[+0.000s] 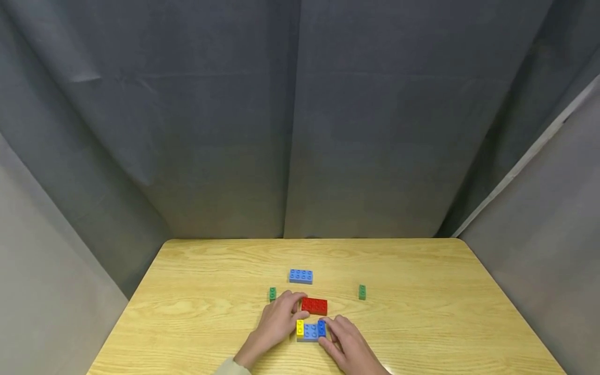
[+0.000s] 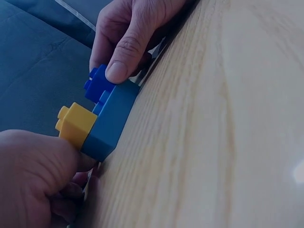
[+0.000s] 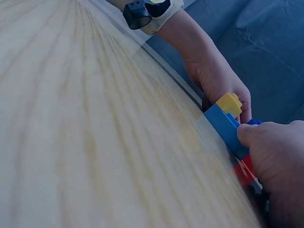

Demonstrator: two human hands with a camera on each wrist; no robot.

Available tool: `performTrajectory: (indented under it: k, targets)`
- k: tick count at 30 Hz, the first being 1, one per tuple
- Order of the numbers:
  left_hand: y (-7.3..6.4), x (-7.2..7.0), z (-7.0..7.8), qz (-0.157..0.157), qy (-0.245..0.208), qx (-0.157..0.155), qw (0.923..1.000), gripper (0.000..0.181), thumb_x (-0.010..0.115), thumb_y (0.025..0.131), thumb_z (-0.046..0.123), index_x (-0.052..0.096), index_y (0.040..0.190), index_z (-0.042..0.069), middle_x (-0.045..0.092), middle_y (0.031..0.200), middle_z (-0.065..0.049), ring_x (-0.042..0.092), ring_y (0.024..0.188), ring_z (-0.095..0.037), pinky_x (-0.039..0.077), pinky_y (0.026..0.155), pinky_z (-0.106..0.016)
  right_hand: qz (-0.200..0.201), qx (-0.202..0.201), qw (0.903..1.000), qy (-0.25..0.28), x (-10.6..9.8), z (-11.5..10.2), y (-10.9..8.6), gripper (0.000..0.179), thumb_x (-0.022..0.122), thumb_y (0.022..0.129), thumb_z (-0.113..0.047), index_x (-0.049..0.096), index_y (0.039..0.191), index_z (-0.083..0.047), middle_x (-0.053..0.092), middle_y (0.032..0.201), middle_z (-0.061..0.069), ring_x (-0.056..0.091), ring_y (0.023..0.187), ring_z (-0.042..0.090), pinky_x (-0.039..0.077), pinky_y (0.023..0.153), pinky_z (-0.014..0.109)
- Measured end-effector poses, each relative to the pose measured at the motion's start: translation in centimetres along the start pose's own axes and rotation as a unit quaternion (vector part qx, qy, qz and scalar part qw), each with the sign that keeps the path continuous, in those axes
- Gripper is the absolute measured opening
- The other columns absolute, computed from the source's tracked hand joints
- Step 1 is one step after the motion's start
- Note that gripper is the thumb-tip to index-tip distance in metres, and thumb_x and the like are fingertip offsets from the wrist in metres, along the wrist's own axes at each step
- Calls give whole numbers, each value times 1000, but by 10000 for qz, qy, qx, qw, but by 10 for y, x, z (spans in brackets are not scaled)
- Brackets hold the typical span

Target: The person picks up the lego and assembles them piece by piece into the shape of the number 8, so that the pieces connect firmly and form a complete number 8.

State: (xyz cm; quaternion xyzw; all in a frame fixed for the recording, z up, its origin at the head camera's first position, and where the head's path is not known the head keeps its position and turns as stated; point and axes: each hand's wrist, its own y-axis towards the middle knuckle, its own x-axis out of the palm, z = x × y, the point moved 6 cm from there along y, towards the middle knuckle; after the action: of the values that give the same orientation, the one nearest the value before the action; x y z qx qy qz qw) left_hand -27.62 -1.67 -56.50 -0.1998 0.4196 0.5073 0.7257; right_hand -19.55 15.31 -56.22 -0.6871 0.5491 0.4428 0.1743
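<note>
A light blue building brick lies near the table's front edge, with a small yellow brick on its left end and a small dark blue brick on its right end. Thumb and fingers of my right hand pinch the dark blue brick from front and back. Just behind this stack is a red brick; my left hand holds its left end between thumb and index finger. In the left wrist view the yellow brick stands close beside the left hand, which largely hides the red one.
Farther back on the wooden table sits another light blue brick. One small green brick is just beyond the left hand, another green brick off to the right. Grey curtains enclose the table's back and sides.
</note>
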Motion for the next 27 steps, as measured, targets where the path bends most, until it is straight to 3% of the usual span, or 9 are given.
performTrajectory:
  k: [12, 27]
  targets:
    - [-4, -1, -1, 15, -47, -44, 10000, 44, 72, 85, 42, 65, 124, 22, 49, 79, 11, 41, 62, -3, 36, 50, -20, 131, -9, 9999, -62, -1, 0, 0, 38, 57, 95, -47, 64, 121, -20, 39, 77, -15, 34, 65, -1, 32, 58, 17]
    - [-12, -5, -2, 136, -210, 39, 9997, 41, 73, 85, 38, 66, 122, 22, 49, 79, 12, 40, 64, -2, 35, 52, -19, -52, 205, 9997, -148, 2, 3, -1, 45, 53, 96, -52, 63, 125, -20, 39, 77, -14, 35, 65, 0, 32, 59, 18]
